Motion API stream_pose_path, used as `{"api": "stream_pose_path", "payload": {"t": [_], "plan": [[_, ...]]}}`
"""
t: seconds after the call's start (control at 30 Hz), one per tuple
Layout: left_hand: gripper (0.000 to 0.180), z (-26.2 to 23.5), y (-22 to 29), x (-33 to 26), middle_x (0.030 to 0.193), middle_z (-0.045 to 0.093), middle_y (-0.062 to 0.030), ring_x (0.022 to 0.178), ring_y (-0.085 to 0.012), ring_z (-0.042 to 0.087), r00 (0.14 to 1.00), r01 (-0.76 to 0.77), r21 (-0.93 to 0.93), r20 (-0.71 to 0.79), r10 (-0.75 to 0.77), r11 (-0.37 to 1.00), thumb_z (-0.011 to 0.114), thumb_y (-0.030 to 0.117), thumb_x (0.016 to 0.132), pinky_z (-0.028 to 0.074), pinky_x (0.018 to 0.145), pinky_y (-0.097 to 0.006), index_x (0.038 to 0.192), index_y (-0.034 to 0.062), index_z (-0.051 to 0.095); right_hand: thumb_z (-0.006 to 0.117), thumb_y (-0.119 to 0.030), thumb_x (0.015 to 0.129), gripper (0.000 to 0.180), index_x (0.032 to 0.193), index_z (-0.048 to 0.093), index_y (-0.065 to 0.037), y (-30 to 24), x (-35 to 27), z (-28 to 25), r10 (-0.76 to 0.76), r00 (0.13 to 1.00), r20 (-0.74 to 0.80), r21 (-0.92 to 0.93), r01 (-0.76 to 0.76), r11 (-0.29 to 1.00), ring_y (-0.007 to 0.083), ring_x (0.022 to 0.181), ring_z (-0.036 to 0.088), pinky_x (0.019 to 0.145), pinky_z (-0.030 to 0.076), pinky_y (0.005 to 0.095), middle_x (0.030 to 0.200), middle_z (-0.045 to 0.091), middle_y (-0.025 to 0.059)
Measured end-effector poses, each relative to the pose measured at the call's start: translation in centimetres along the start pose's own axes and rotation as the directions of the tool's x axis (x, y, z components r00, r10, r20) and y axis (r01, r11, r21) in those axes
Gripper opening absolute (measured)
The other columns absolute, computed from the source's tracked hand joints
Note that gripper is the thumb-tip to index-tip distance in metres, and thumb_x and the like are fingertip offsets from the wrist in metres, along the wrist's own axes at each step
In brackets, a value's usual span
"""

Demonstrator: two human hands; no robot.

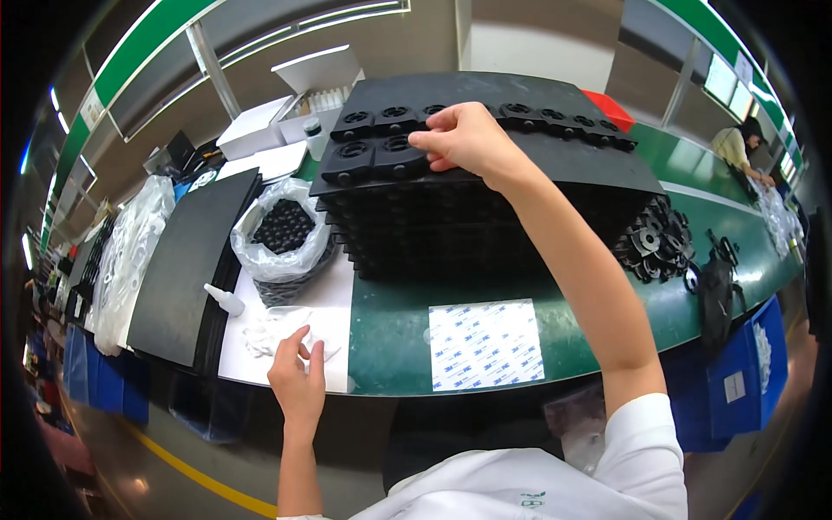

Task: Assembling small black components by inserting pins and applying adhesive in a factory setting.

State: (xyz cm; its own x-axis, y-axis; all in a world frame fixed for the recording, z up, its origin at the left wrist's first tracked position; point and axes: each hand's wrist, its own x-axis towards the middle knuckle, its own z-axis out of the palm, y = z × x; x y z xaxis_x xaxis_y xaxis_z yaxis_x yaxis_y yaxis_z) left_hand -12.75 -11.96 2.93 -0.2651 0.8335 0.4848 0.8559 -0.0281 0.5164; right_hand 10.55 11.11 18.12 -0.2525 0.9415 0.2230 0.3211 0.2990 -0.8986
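My right hand (472,143) is over the top of a tall stack of black sheets (563,160), its thumb and fingers curled together. Whatever the fingertips may hold is hidden. Just left of them sits a black part with a round slotted ring (354,154), at the end of a short front row. A longer row of similar black parts (555,115) runs behind, partly covered by the hand. My left hand (297,377) hovers at the bench's front edge with thumb and forefinger apart and nothing between them. Crumpled white tissue (269,331) lies just beyond it.
An open bag of small black pieces (284,227) stands left of the stack, near a white nozzle bottle (225,300). Printed backing paper (485,345) lies in front. Loose black rings (654,238) are heaped at right, a blue bin (737,381) below. Another person (739,147) works far right.
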Motion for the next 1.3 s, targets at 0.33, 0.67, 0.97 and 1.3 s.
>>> {"api": "stream_pose_path", "payload": {"t": [0.33, 0.67, 0.97, 1.3], "plan": [[0.025, 4.0, 5.1, -2.7, 0.096, 0.051, -0.0094, 0.093, -0.0207, 0.052, 0.685, 0.692, -0.69, 0.72, -0.109, -0.211, 0.043, -0.011, 0.077, 0.044, 0.081, -0.025, 0.099, -0.0005, 0.05, 0.064, 0.009, 0.069, 0.023, 0.087, 0.064, -0.004, 8.6, -16.5, -3.5, -0.746, 0.543, -0.385, -0.552, 0.513, 0.658, 0.0225, 0.069, 0.057, 0.059, 0.046, 0.0281, 0.077, 0.06, 0.0073], [0.031, 6.5, 7.5, -5.3, 0.073, 0.059, -0.0065, 0.062, -0.0121, 0.052, 0.581, 0.733, -0.566, 0.809, -0.086, -0.377, 0.048, 0.033, 0.092, 0.042, 0.051, -0.02, 0.098, 0.0031, 0.055, 0.066, -0.017, 0.076, 0.046, 0.117, 0.052, -0.003, 18.3, -28.7, -8.9, -0.159, 0.909, -0.386, -0.786, -0.233, 0.573, 0.0343, 0.105, 0.043, 0.088, 0.038, 0.0409, 0.117, 0.051, 0.014], [0.025, 7.1, 9.0, -5.3, 0.081, 0.052, -0.0033, 0.071, -0.012, 0.047, 0.661, 0.69, -0.586, 0.75, 0.039, -0.425, 0.05, 0.025, 0.092, 0.038, 0.053, -0.021, 0.108, 0.006, 0.053, 0.065, -0.006, 0.073, 0.026, 0.099, 0.061, -0.001, 15.9, -27.5, -10.7, -0.302, 0.915, -0.267, -0.84, -0.068, 0.538, 0.0271, 0.086, 0.054, 0.074, 0.047, 0.0361, 0.098, 0.062, 0.0102], [0.02, 7.4, 8.7, -5.6, 0.092, 0.057, -0.0023, 0.082, -0.0113, 0.053, 0.694, 0.678, -0.638, 0.719, 0.032, -0.365, 0.06, 0.009, 0.084, 0.042, 0.062, -0.024, 0.103, 0.0075, 0.056, 0.057, 0.005, 0.074, 0.028, 0.101, 0.062, 0.0, 16.5, -28.1, -12.3, -0.119, 0.94, -0.321, -0.629, -0.117, 0.769, 0.0324, 0.1, 0.052, 0.085, 0.043, 0.0374, 0.105, 0.061, 0.0161]]}}
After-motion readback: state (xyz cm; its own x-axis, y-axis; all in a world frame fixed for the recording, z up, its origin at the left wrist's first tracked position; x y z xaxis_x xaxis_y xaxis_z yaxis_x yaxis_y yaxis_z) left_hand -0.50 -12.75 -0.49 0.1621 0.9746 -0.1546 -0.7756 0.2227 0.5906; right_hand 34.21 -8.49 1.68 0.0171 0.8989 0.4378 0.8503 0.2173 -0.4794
